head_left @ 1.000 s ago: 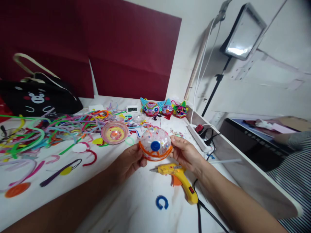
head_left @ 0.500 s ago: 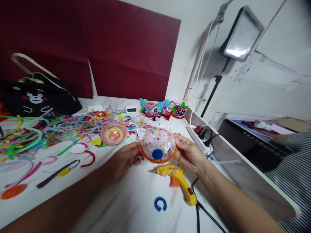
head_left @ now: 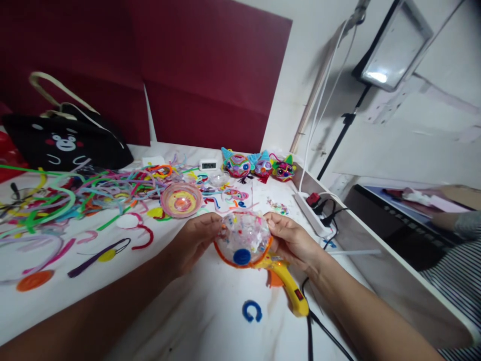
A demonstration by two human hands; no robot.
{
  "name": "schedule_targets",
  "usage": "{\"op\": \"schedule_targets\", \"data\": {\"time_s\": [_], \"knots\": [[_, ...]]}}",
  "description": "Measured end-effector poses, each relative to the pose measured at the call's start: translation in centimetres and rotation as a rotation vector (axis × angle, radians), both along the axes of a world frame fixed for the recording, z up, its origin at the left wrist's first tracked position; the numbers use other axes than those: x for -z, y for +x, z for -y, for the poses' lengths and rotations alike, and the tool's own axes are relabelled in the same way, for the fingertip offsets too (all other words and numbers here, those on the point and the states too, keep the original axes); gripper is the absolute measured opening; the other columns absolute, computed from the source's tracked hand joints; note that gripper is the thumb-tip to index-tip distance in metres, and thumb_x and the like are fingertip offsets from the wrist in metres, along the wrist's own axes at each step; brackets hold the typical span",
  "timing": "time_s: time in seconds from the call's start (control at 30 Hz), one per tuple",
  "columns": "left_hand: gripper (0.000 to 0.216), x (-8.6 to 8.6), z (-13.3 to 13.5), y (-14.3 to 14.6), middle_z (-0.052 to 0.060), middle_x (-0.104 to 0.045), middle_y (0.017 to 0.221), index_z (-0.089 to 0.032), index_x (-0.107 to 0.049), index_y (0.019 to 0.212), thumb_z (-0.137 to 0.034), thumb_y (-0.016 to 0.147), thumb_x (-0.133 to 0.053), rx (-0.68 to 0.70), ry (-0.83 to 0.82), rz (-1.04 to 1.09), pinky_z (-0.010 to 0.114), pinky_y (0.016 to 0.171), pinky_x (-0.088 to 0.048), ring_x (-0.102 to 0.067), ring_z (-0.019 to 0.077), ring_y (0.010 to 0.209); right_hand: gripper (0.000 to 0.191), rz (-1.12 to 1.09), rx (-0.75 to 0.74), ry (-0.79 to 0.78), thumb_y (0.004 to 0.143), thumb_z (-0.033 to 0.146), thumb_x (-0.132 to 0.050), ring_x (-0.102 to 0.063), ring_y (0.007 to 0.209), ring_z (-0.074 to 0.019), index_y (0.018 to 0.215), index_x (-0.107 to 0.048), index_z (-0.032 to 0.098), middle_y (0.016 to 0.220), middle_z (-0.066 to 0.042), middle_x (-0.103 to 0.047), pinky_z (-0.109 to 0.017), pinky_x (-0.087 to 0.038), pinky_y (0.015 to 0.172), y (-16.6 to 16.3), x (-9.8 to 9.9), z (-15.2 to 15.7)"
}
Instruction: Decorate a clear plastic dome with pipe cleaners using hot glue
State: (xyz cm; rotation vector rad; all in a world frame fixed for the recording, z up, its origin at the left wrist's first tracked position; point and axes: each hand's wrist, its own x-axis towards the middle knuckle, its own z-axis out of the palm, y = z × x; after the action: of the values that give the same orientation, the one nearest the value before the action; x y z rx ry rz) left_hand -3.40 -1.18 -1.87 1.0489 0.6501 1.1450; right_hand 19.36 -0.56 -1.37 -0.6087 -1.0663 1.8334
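Observation:
A clear plastic dome (head_left: 246,231) with colourful specks, an orange pipe-cleaner edge and a blue round piece (head_left: 241,256) is held up between both hands. My left hand (head_left: 199,238) is closed on its left rim, thumb on top. On the opposite rim my right hand (head_left: 291,235) pinches it between thumb and fingers. Just below and partly behind the dome lies a yellow glue gun (head_left: 291,288), its nozzle hidden. A curled blue pipe-cleaner piece (head_left: 251,311) rests on the table nearer to me.
A pile of pipe cleaners (head_left: 112,193) and a pink-yellow bowl (head_left: 181,199) lie left. Finished animal ornaments (head_left: 237,164) and a small timer (head_left: 208,165) stand at the back. A power strip (head_left: 313,215) runs along the right-hand board. Another person's striped sleeve (head_left: 458,281) shows beyond.
Both hands have lowered the dome slightly toward me, so it now covers the glue gun's nozzle. My left hand has moved up onto the dome's rim. The view has shifted a little.

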Motion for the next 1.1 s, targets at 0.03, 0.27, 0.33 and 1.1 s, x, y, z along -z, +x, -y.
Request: {"op": "schedule_targets", "data": {"time_s": [0.03, 0.27, 0.33, 1.1], "knots": [[0.028, 0.0, -0.1, -0.1, 0.002, -0.065, 0.063, -0.014, -0.068, 0.068, -0.037, 0.064, -0.084, -0.021, 0.009, -0.019, 0.02, 0.057, -0.044, -0.056, 0.0119, 0.059, 0.017, 0.001, 0.003, -0.002, 0.073, 0.028, -0.079, -0.056, 0.055, -0.0079, 0.08, -0.068, 0.016, 0.066, 0.002, -0.064, -0.018, -0.048, 0.06, 0.0, 0.0, 0.1], [0.024, -0.9, -0.6, -0.7, 0.003, -0.065, 0.061, -0.015, -0.07, 0.068, -0.035, 0.066, -0.081, -0.086, 0.163, -0.263, 0.022, 0.057, -0.044, -0.057, 0.0125, 0.059, 0.018, 0.011, 0.007, 0.002, 0.072, 0.027, -0.08, -0.057, 0.055, -0.0077, 0.08, -0.068, 0.016, 0.066, 0.002, -0.065, -0.017, -0.047, 0.059, 0.0, -0.3, 0.2], [0.02, -1.3, -0.7, -1.1, 0.004, -0.067, 0.065, -0.015, -0.071, 0.071, -0.034, 0.068, -0.079, -0.086, 0.197, -0.337, 0.022, 0.059, -0.045, -0.059, 0.0137, 0.062, 0.018, 0.007, 0.004, 0.009, 0.072, 0.027, -0.08, -0.058, 0.056, -0.0077, 0.079, -0.069, 0.015, 0.065, 0.002, -0.064, -0.017, -0.048, 0.059, 0.1, -0.3, 0.1], [0.026, -7.3, -2.9, -0.6, -0.002, -0.063, 0.063, -0.019, -0.075, 0.082, -0.036, 0.087, -0.057, 0.005, 0.812, -0.998, 0.018, 0.056, -0.037, -0.053, 0.0118, 0.059, 0.024, 0.021, 0.042, 0.029, 0.063, 0.029, -0.086, -0.055, 0.056, -0.008, 0.072, -0.068, 0.016, 0.065, 0.002, -0.063, -0.018, -0.049, 0.06, 1.1, -1.6, -0.4]]}}
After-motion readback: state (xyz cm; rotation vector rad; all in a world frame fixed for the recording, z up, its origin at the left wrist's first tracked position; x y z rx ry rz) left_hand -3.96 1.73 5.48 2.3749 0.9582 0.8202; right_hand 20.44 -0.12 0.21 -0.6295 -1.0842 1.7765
